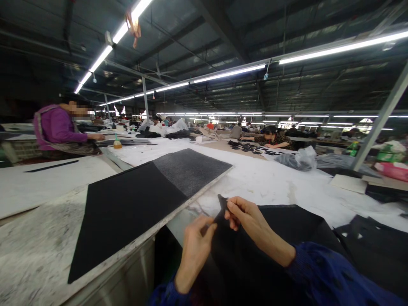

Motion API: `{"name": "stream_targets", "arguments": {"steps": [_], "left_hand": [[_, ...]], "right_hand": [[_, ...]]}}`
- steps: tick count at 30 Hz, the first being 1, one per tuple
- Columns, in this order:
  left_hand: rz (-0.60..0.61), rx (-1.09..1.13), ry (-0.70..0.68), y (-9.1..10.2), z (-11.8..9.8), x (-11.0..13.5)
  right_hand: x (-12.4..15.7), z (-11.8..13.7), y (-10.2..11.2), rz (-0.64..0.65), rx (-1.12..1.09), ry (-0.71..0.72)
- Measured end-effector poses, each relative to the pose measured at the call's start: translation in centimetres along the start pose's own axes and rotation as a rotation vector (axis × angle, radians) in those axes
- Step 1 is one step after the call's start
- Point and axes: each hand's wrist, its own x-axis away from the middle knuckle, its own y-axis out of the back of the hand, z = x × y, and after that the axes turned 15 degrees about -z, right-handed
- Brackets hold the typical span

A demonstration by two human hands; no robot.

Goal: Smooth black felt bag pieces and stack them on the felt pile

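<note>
My left hand (198, 244) and my right hand (245, 216) are close together, both pinching the edge of a black fabric piece (280, 242). A small corner of that fabric sticks up past my right fingertips. The rest of it hangs in front of me and spreads over the white table to the right. On the board to the left lies a flat black fabric panel (127, 212). A greyer, textured piece (194, 170) adjoins it at its far end.
More dark fabric pieces (376, 242) lie at the right. Beyond my hands stretches a white table (255, 182) with a clear plastic bag (299, 159). A slanted metal post (384, 114) stands at right. One person in purple (59, 127) works at left, another person (274, 138) farther back.
</note>
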Motion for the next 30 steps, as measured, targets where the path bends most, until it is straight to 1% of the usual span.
{"name": "stream_targets", "arguments": {"steps": [2,6,10,13,14,16,19,21,23,26,28,30], "left_hand": [[0.006,0.033,0.039,-0.1,-0.1,0.1],[-0.008,0.138,0.202,-0.3,0.0,0.1],[-0.038,0.265,0.315,-0.7,0.2,0.1],[-0.059,0.348,0.365,-1.0,0.0,0.1],[-0.058,0.370,0.382,-1.1,-0.1,0.0],[-0.049,0.416,0.413,-1.2,-0.3,-0.1],[-0.052,0.489,0.445,-1.4,-0.3,-0.2],[-0.053,0.529,0.457,-1.5,-0.1,-0.2],[-0.049,0.563,0.459,-1.6,0.0,-0.1],[-0.027,0.657,0.458,-1.6,-0.2,0.0],[0.013,0.734,0.499,-1.5,-0.4,0.0],[0.052,0.776,0.550,-1.5,-0.7,0.0]], "right_hand": [[0.1,0.2,0.1,0.006,-0.044,-0.029],[0.2,0.5,0.2,0.020,-0.077,-0.072],[0.2,0.5,0.1,0.019,-0.062,-0.077],[0.1,0.3,0.0,0.020,-0.033,-0.062],[0.1,0.3,0.0,0.020,-0.011,-0.046],[0.3,0.2,-0.1,0.009,0.073,0.039],[1.0,0.3,-0.4,-0.042,0.301,0.219],[1.6,0.5,-0.6,-0.092,0.429,0.287],[2.0,0.8,-0.6,-0.119,0.459,0.314],[1.9,1.0,-0.4,-0.128,0.366,0.311],[1.5,1.0,-0.2,-0.136,0.343,0.288],[1.4,0.9,-0.2,-0.138,0.383,0.272]]}}
